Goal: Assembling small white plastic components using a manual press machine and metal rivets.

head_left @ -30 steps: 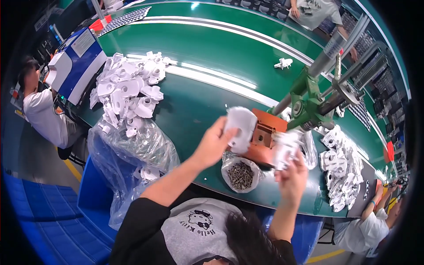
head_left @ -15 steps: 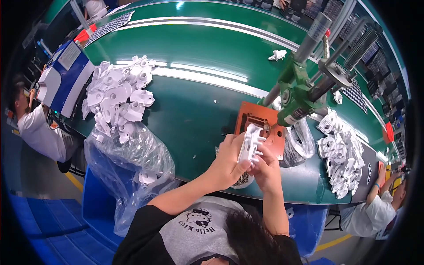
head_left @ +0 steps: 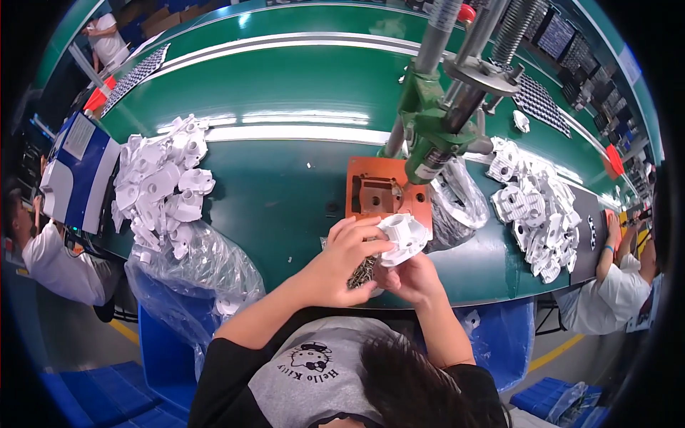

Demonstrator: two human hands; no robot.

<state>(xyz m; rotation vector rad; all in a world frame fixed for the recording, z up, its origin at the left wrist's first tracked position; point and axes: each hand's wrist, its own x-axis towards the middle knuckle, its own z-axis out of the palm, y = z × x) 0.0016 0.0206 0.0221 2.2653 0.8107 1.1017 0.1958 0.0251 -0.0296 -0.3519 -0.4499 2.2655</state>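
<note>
Both hands are at a white molded plastic part with a raised round tube and ribs, just in front of the orange fixture plate. My right hand grips it from below and the right. Curled over its left edge are the fingers of my left hand, the thumb pointing down and away from the part. Beneath the hands, partly covered, sits a container of small metal pins or screws. The green press stands over the orange plate, its recess showing no part inside.
A heap of similar white parts lies at left by a clear plastic bag over a blue bin. Another heap is at right beside a bag. A blue-and-white machine stands far left. Co-workers sit at both sides.
The white part has been turned from edge-on to show its broad face with the tube. My left hand has slid left along it, its thumb coming off. The view has shifted to the right.
</note>
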